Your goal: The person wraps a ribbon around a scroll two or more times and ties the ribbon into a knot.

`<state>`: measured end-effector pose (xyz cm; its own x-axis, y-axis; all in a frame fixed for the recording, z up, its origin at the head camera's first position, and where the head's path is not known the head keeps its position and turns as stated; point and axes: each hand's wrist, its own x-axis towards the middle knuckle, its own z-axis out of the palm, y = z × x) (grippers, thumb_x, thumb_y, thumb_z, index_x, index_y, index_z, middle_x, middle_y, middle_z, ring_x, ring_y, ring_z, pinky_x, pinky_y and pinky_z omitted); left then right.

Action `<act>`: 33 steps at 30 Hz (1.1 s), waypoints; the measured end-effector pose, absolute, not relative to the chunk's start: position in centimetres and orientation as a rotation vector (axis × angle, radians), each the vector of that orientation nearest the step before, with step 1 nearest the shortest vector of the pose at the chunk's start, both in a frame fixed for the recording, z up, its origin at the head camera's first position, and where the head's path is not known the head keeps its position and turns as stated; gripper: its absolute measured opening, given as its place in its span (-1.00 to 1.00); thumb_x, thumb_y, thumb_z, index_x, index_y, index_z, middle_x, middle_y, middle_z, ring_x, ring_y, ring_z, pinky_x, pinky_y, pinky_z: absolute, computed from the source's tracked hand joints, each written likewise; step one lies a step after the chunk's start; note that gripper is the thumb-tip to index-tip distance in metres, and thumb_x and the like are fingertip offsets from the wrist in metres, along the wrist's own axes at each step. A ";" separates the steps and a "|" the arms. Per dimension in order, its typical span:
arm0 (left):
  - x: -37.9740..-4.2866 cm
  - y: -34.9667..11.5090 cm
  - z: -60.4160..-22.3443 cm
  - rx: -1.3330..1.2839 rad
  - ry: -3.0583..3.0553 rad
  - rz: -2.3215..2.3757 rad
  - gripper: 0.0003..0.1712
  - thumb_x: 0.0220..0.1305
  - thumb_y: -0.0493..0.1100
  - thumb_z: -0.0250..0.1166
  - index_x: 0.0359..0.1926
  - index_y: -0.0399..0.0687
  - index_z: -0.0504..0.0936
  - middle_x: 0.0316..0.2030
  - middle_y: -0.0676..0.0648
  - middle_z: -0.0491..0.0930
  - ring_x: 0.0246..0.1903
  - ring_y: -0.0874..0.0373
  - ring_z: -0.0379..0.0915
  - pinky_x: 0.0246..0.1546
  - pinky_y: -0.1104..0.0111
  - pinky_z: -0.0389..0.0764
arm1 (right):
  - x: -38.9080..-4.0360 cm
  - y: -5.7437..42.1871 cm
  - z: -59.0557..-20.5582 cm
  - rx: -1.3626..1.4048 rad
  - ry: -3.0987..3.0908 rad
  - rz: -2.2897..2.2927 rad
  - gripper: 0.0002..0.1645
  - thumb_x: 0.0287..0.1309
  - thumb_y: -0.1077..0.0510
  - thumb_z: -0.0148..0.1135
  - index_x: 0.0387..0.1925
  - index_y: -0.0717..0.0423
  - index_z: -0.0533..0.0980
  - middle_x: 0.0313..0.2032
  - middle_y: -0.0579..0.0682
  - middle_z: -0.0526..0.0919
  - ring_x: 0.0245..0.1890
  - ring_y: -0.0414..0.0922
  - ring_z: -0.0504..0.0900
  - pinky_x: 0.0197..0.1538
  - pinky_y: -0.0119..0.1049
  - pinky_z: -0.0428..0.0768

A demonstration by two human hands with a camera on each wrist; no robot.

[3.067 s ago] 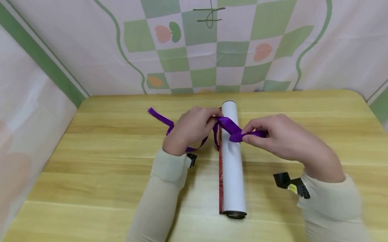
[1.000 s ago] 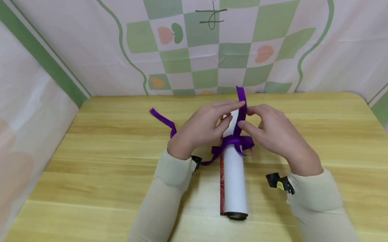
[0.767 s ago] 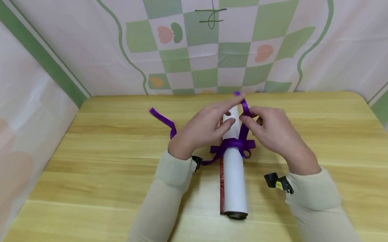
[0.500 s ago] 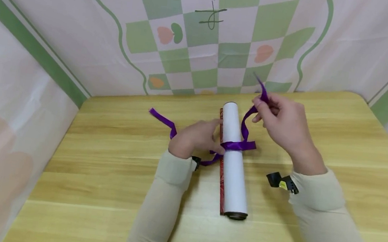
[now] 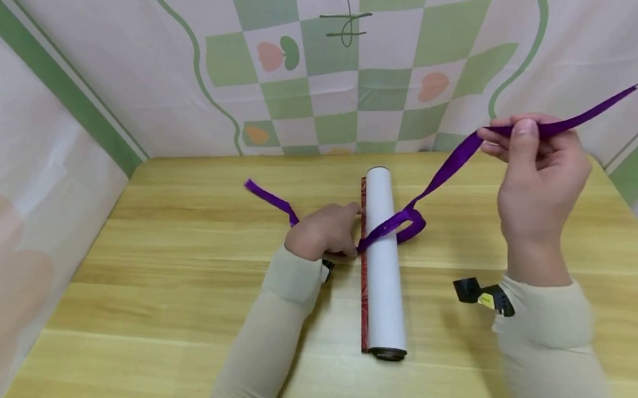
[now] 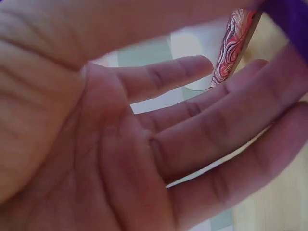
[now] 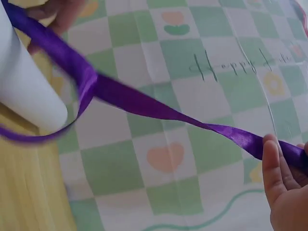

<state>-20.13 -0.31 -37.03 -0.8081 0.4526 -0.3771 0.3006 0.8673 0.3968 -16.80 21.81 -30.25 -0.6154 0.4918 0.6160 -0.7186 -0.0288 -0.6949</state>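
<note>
In the head view, the lower-left tabletop (image 5: 121,327) can be crossed, but the upper right is barred by purple ribbon (image 5: 458,161).

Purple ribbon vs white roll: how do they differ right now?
Form: the purple ribbon is thin, flat and twisted; the white roll is a straight cylinder.
Pose: the ribbon crosses over the roll and rises to the right hand, which pinches it; the roll lies on the table.
Shared: both are long and narrow.
</note>
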 end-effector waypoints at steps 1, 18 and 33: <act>-20.1 -0.3 -37.1 0.550 2.570 0.448 -0.17 -0.01 -0.15 0.44 0.30 -0.05 0.30 -0.23 -0.03 0.54 -0.31 0.15 0.48 -0.37 0.39 0.53 | -16.8 22.1 -30.2 0.238 -1.357 1.795 -0.76 0.20 0.22 0.15 -0.29 0.42 0.52 -0.33 0.34 0.62 -0.37 0.09 0.67 -0.25 -0.27 0.64; -21.3 -6.1 -35.0 0.474 2.746 0.623 -0.55 0.23 -0.17 0.20 0.16 -0.04 0.53 -0.16 -0.03 0.62 -0.15 0.14 0.51 -0.13 0.28 0.53 | -16.7 30.0 -31.4 -0.431 -2.518 0.929 -0.46 0.27 -0.23 -0.09 -0.28 0.16 0.51 -0.65 -0.22 0.43 -0.67 -0.23 0.37 -0.63 -0.41 0.34; -20.9 -7.3 -34.6 0.461 2.651 0.633 -0.40 0.20 -0.06 0.27 0.25 -0.14 0.42 -0.01 -0.07 0.57 -0.04 0.10 0.47 0.01 0.26 0.48 | -17.6 31.2 -34.3 0.149 -3.269 0.712 -0.13 0.22 -0.30 0.05 0.21 0.37 0.36 0.05 0.39 0.52 -0.03 0.24 0.52 0.03 0.23 0.39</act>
<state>-20.91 -7.29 -34.63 -0.8761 0.3927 -0.2797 0.2240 0.8452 0.4852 -17.57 31.23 -34.31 -0.9747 -0.1299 -0.1818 -0.0425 0.9066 -0.4200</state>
